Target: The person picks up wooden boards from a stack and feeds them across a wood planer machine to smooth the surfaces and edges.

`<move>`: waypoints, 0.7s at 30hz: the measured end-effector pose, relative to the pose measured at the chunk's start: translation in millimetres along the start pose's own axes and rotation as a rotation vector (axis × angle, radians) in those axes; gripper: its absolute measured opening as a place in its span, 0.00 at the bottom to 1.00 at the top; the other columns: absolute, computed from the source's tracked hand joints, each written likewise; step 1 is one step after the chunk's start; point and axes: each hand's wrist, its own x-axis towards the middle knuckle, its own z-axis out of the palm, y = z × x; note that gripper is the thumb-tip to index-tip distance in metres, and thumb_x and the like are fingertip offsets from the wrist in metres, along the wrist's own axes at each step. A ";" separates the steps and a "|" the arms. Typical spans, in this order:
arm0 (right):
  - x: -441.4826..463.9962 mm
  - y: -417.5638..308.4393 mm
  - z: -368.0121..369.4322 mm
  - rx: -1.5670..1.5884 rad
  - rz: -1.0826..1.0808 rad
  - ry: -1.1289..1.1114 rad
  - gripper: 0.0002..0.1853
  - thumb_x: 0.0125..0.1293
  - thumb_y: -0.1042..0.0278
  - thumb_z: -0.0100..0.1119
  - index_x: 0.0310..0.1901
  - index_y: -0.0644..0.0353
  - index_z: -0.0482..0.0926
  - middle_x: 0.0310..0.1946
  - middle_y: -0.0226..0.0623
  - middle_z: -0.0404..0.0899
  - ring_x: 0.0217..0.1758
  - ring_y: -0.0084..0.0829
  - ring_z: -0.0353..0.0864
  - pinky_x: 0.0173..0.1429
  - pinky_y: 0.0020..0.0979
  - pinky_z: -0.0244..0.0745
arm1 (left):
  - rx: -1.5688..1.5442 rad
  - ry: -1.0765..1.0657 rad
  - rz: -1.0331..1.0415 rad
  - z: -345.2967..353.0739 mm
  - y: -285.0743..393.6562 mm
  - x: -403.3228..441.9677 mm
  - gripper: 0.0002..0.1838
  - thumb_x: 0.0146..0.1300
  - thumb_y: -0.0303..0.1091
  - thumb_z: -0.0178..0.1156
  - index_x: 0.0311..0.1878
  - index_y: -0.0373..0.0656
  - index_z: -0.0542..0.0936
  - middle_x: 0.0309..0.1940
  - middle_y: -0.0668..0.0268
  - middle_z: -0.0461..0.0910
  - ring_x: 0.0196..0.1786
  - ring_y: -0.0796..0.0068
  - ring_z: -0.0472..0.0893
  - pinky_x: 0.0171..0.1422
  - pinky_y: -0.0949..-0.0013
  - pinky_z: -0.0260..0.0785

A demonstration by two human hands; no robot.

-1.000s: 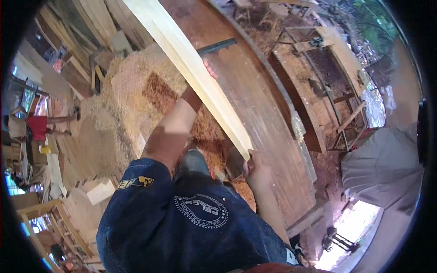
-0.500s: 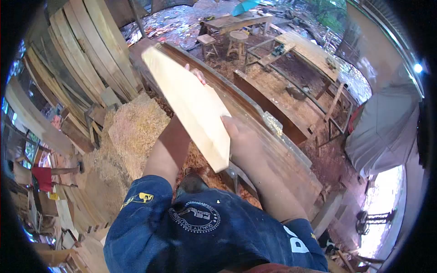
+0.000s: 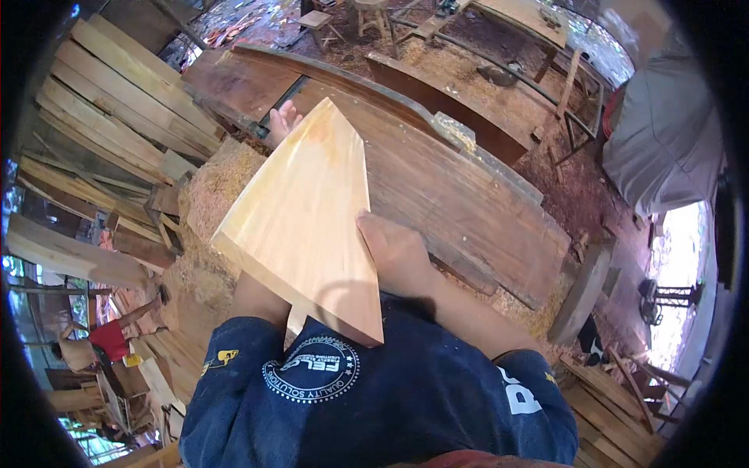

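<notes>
A pale, smooth wooden board [image 3: 312, 226] with angled edges is held up in front of my chest, its pointed end toward the workbench. My right hand [image 3: 390, 249] grips its right edge, thumb on the upper face. My left hand [image 3: 282, 123] is at the board's far left side, fingertips showing past the edge and apart; the palm is hidden, and the board seems to rest against it. Beyond the board lies the brown wooden workbench [image 3: 460, 210], with a dark metal bar [image 3: 290, 92] across it near my left hand.
Long planks [image 3: 125, 93] lean at the upper left above sawdust [image 3: 222, 175]. A frame table [image 3: 519, 23] and stools [image 3: 316, 22] stand beyond the bench. A grey cover [image 3: 663, 125] hangs at right. Another person [image 3: 109, 339] in red shorts is at far left.
The board has turned and come closer to my chest, its broad face now toward me. My left fingers have moved left with it, and the view has shifted.
</notes>
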 end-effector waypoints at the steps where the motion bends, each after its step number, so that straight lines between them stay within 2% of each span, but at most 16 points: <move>1: -3.2 -0.1 0.6 -0.004 0.006 -0.003 0.21 0.64 0.72 0.59 0.57 0.72 0.78 0.51 0.59 0.86 0.48 0.50 0.90 0.52 0.43 0.87 | -0.030 -0.073 -0.054 -4.0 -3.4 -5.8 0.36 0.82 0.63 0.36 0.57 0.39 0.80 0.50 0.59 0.82 0.57 0.68 0.78 0.66 0.62 0.70; 4: -3.2 0.6 -8.1 0.008 0.001 -0.024 0.21 0.67 0.71 0.58 0.58 0.73 0.77 0.53 0.60 0.85 0.49 0.50 0.90 0.52 0.42 0.87 | -0.141 -0.407 -0.275 -33.1 -11.7 -37.1 0.35 0.82 0.62 0.36 0.58 0.38 0.79 0.52 0.58 0.81 0.58 0.67 0.77 0.67 0.62 0.69; 7: -10.4 -0.1 -9.4 0.023 0.090 -0.075 0.22 0.67 0.70 0.59 0.59 0.74 0.75 0.55 0.62 0.83 0.52 0.51 0.89 0.53 0.43 0.86 | -0.187 -0.551 -0.424 -41.6 -26.6 -81.3 0.35 0.82 0.61 0.36 0.59 0.38 0.78 0.53 0.58 0.79 0.60 0.66 0.76 0.68 0.62 0.68; 10: -17.6 3.1 -6.3 -0.002 0.106 -0.015 0.23 0.66 0.69 0.61 0.60 0.74 0.75 0.55 0.62 0.83 0.53 0.52 0.88 0.54 0.43 0.86 | -0.235 -0.544 -0.437 -15.6 -40.3 -106.7 0.34 0.82 0.60 0.36 0.60 0.37 0.77 0.55 0.57 0.78 0.61 0.66 0.75 0.69 0.62 0.66; 13: -25.6 4.3 -7.3 0.116 0.240 0.034 0.17 0.65 0.69 0.66 0.55 0.62 0.82 0.43 0.49 0.87 0.43 0.48 0.89 0.46 0.43 0.85 | -0.253 -0.509 -0.404 17.0 -53.1 -115.1 0.34 0.82 0.60 0.36 0.61 0.37 0.76 0.56 0.56 0.77 0.62 0.65 0.73 0.70 0.62 0.65; 15: -30.6 8.0 -7.0 0.087 0.196 0.041 0.17 0.64 0.68 0.67 0.54 0.60 0.83 0.40 0.47 0.86 0.41 0.48 0.88 0.43 0.43 0.84 | -0.254 -0.519 -0.408 24.5 -57.3 -116.8 0.33 0.82 0.59 0.36 0.62 0.37 0.75 0.57 0.56 0.76 0.63 0.64 0.73 0.70 0.61 0.64; 20: -36.4 9.3 1.0 0.167 0.248 0.079 0.19 0.65 0.67 0.68 0.56 0.63 0.81 0.42 0.48 0.86 0.43 0.50 0.89 0.47 0.43 0.84 | -0.199 -0.627 -0.475 14.8 -57.4 -117.1 0.33 0.83 0.58 0.36 0.64 0.36 0.73 0.59 0.55 0.74 0.65 0.63 0.71 0.72 0.61 0.62; 21: -33.5 3.7 -3.5 0.108 0.233 0.047 0.19 0.71 0.68 0.63 0.61 0.66 0.78 0.48 0.52 0.86 0.47 0.51 0.89 0.51 0.43 0.85 | -0.182 -0.657 -0.498 9.1 -57.4 -118.6 0.32 0.83 0.58 0.36 0.64 0.36 0.73 0.60 0.54 0.73 0.65 0.63 0.70 0.72 0.61 0.62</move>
